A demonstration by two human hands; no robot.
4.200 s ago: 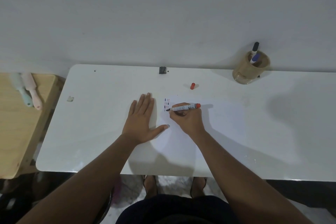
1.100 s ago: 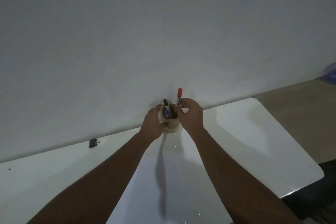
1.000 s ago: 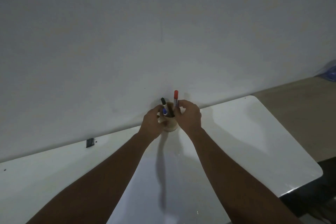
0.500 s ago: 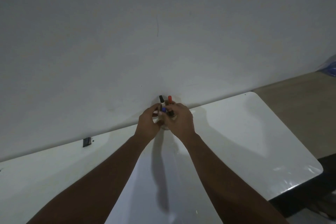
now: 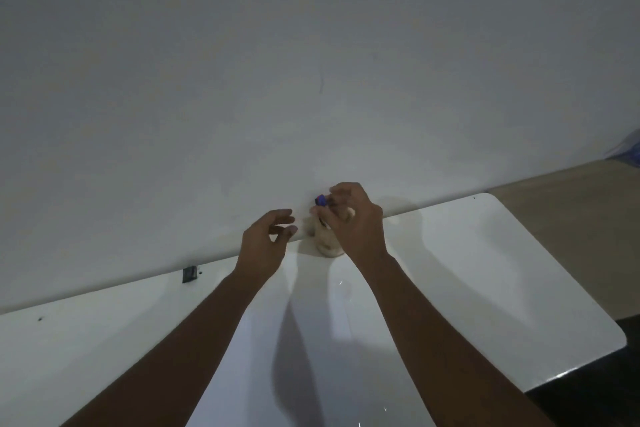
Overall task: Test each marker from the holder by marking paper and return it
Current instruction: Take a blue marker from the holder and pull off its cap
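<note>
The tan wooden marker holder (image 5: 328, 246) stands at the back edge of the white table (image 5: 485, 288), against the wall. My right hand (image 5: 356, 222) is over the holder's mouth, its fingertips pinched on a blue-capped marker (image 5: 320, 200) that sticks up out of it. The other markers are hidden behind this hand. To the left of the holder, my left hand (image 5: 266, 239) hovers with its fingers apart, touching nothing. A sheet of white paper (image 5: 346, 374) lies on the table between my forearms.
A small black clip (image 5: 189, 274) sits at the table's back edge on the left. The grey wall runs right behind the holder. The table's rounded right corner (image 5: 616, 336) is near. Beyond it lie a tan surface (image 5: 571, 218) and a blue object (image 5: 635, 149).
The red marker went down into the holder. My left hand has let go of the holder and moved left. My right hand has shifted onto the blue-capped marker.
</note>
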